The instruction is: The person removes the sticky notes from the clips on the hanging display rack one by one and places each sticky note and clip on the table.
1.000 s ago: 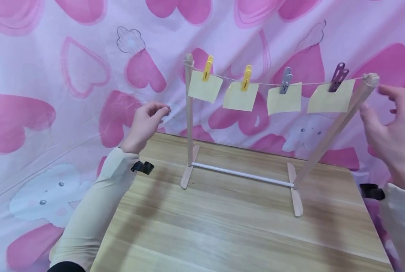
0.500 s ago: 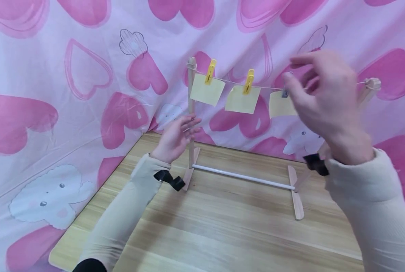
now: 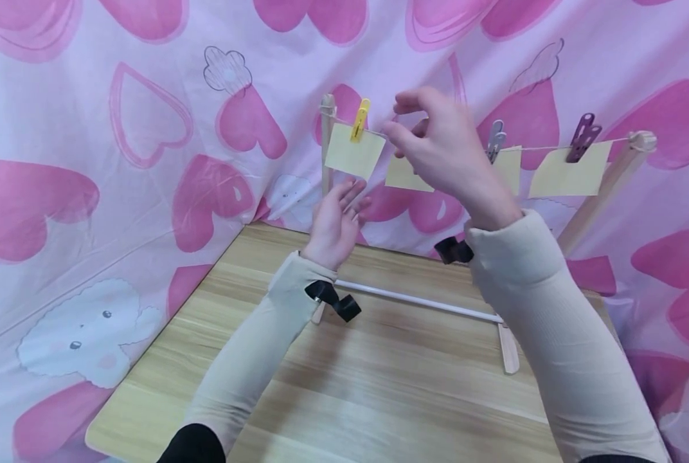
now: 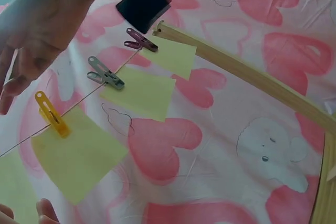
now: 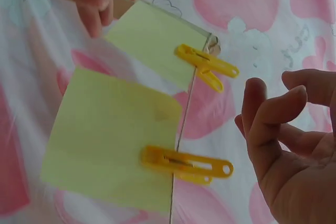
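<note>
A string (image 3: 541,148) runs between two wooden posts, with several pale yellow paper notes clipped along it. My left hand (image 3: 334,225), palm up and fingers loosely extended, is just below the leftmost note (image 3: 353,154), which hangs from a yellow clothespin (image 3: 360,120). Holding nothing, my right hand (image 3: 445,145) hovers with bent, spread fingers near the second note (image 3: 405,175). That note's yellow clothespin (image 5: 184,162) shows in the right wrist view but is hidden behind my hand in the head view. Farther right, a grey clothespin (image 3: 495,140) and a purple clothespin (image 3: 583,138) grip the other notes.
The rack's right post (image 3: 610,190) leans outward, and a white rod (image 3: 420,299) joins its feet low down. It stands on a wooden table (image 3: 344,386). Behind hangs a pink heart-patterned cloth (image 3: 136,116).
My right hand has come from beside the right post leftward across the string to the second note. My left hand has moved right and turned palm up under the first note.
</note>
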Available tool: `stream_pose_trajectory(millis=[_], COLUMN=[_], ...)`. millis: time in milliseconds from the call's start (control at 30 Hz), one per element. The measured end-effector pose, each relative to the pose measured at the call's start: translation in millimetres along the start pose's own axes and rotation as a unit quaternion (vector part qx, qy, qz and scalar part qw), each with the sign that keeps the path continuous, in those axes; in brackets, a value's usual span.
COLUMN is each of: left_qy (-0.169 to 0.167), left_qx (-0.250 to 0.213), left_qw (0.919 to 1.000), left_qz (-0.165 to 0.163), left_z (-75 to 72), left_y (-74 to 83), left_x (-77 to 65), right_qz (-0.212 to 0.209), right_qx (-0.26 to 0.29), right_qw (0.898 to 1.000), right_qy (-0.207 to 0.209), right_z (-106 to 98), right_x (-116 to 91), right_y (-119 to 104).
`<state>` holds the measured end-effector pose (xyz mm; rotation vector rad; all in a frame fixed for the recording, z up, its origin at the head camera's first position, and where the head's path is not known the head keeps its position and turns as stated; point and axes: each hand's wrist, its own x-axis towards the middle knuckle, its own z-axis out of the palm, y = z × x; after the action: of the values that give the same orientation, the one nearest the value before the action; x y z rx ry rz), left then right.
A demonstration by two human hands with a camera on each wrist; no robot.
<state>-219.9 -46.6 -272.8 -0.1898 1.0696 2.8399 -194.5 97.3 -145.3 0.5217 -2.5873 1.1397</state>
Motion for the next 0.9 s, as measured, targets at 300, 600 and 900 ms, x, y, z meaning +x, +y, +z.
stream_pose_trajectory(millis=[300,600,900], left_qy=[-0.012,-0.025,-0.005], left_qx=[-0.017,-0.022,-0.032], left_qw=[0.9998,0.9981,0.9973], left_qz=[0.005,0.052,0.066], left_z=[3.2,6.1,8.7], left_y=[-0.4,1.9,1.5], left_x=[7.1,9.9,11.5], right_qz=[0.013,0.011,0.027], right_qx=[0.0,-0.028,-0.043], right_qw=[0.999,0.998,0.997], right_qy=[-0.041,-0.061,-0.063], right_z=[22,27,27], right_x=[21,36,42], right_y=[-7,-10,-11])
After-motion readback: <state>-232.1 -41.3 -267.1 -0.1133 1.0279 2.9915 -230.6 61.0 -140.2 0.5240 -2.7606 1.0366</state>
